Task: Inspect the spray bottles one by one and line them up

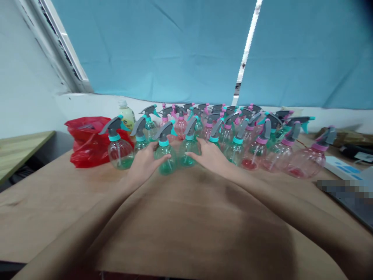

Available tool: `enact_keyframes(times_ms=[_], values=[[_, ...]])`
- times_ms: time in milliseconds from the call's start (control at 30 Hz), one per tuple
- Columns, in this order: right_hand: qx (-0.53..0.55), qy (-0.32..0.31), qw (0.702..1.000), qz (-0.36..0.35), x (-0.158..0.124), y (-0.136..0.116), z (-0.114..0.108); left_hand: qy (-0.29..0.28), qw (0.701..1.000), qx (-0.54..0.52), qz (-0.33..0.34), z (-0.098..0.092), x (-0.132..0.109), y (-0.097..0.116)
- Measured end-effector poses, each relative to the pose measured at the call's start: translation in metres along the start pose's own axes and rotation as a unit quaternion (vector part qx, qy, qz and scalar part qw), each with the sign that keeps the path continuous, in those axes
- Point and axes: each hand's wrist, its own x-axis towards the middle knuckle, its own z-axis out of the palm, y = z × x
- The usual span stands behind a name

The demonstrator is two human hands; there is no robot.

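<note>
My left hand (pixel 145 161) is wrapped around the left side of a green spray bottle (pixel 166 165), its thumb across the front and its fingertips partly hidden behind. The bottle has a turquoise collar and a grey trigger head and stands upright on the table. My right hand (pixel 211 155) holds a second green spray bottle (pixel 188 147) from its right side, thumb in front and fingers behind. A narrow gap separates the two bottles. Left of my left hand stands another green spray bottle (pixel 120 153). Beside my right wrist is one more green spray bottle (pixel 234 151).
Several pink and green spray bottles crowd the back; a pink spray bottle (pixel 305 161) leans at the right end. A red plastic bag (pixel 90 144) and a drink bottle (pixel 126 114) stand left on the wooden table (pixel 180 217). A dark flat device (pixel 352 202) lies right.
</note>
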Motion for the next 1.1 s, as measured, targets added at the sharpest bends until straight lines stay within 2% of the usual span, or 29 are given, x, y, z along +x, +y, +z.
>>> enact_keyframes(times_ms=[300,600,800,933,1100], values=[[0.022,-0.028,0.998,0.059,0.015,-0.012,0.008,0.021,1.000,0.020,0.008,0.010,0.017,0.000],[0.023,-0.018,0.997,0.078,0.025,-0.006,0.022,0.036,0.999,0.022,0.028,0.020,0.027,-0.007],[0.010,-0.019,0.997,0.080,0.027,-0.004,0.023,0.041,0.998,0.018,0.038,0.025,0.033,-0.008],[-0.002,-0.025,0.997,0.079,0.027,-0.006,0.020,0.043,0.998,0.007,0.037,0.022,0.027,-0.006],[-0.015,-0.038,0.996,0.077,0.021,-0.010,0.016,0.062,0.997,-0.032,0.038,0.007,-0.001,-0.004]])
